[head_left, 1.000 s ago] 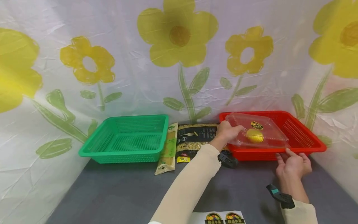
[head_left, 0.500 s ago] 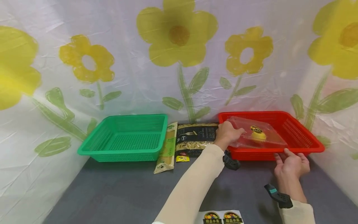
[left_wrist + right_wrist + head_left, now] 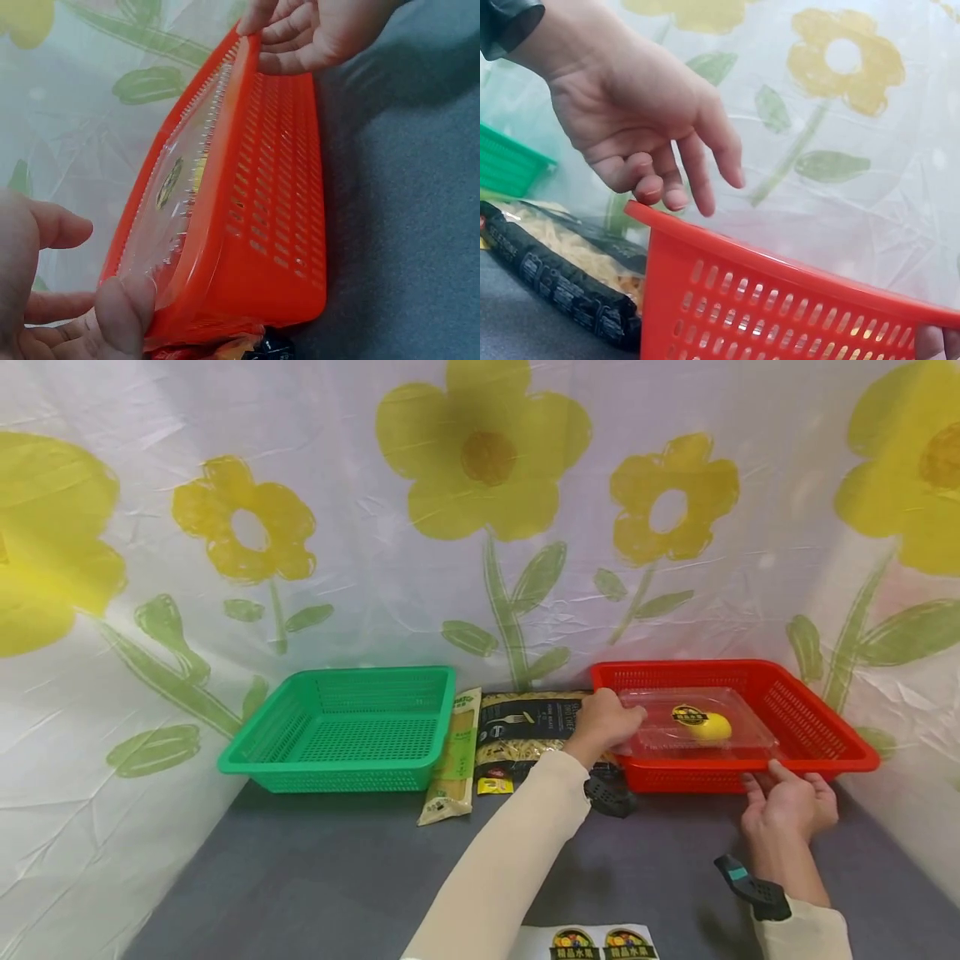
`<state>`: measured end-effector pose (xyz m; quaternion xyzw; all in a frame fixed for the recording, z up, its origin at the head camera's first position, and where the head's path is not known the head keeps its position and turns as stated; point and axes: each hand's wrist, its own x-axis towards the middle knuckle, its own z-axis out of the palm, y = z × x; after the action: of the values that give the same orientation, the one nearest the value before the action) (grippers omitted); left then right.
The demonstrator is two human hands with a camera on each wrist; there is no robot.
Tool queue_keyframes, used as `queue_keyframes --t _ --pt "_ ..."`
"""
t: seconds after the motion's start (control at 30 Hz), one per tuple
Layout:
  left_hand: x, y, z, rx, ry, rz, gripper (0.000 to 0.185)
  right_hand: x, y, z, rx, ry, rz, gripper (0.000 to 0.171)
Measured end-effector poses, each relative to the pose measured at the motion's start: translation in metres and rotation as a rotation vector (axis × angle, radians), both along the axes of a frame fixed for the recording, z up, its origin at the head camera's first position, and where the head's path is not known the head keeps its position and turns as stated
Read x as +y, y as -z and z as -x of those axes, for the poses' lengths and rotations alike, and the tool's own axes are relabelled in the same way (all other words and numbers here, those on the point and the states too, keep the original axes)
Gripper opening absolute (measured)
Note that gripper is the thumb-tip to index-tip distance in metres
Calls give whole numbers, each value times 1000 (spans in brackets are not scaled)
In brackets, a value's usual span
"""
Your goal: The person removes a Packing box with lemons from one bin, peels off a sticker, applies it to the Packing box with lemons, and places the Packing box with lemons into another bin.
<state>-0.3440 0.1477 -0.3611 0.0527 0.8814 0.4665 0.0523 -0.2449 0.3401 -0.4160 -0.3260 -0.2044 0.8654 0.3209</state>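
A white crinkled backdrop sheet (image 3: 360, 610), printed with big yellow flowers (image 3: 483, 447), fills the frame's upper part. A grey tabletop (image 3: 315, 877) spans the bottom.

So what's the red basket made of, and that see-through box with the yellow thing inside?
The red basket looks like moulded plastic: glossy, with rows of little slots in its walls. The see-through box seems to be thin clear plastic, shiny and crinkly, with a round sticker on its lid. The yellow thing looks like a lemon, real or fake I can't tell.
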Motion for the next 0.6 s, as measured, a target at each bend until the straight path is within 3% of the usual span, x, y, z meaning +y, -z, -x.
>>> queue_keyframes --t 0.2,0.27,0.37,0.6 --pt "-10 6 -8 -43 40 -122 16 1 1 -2 -23 -4 -12 36" --pt "-13 7 -11 -42 35 -147 18 2 1 -2 -21 -6 -19 36" --pt "-18 6 -15 -25 31 -181 25 2 0 -2 -10 -9 -23 36" --pt "-33 6 -26 35 30 -288 18 0 -1 -1 -44 -19 -6 34"
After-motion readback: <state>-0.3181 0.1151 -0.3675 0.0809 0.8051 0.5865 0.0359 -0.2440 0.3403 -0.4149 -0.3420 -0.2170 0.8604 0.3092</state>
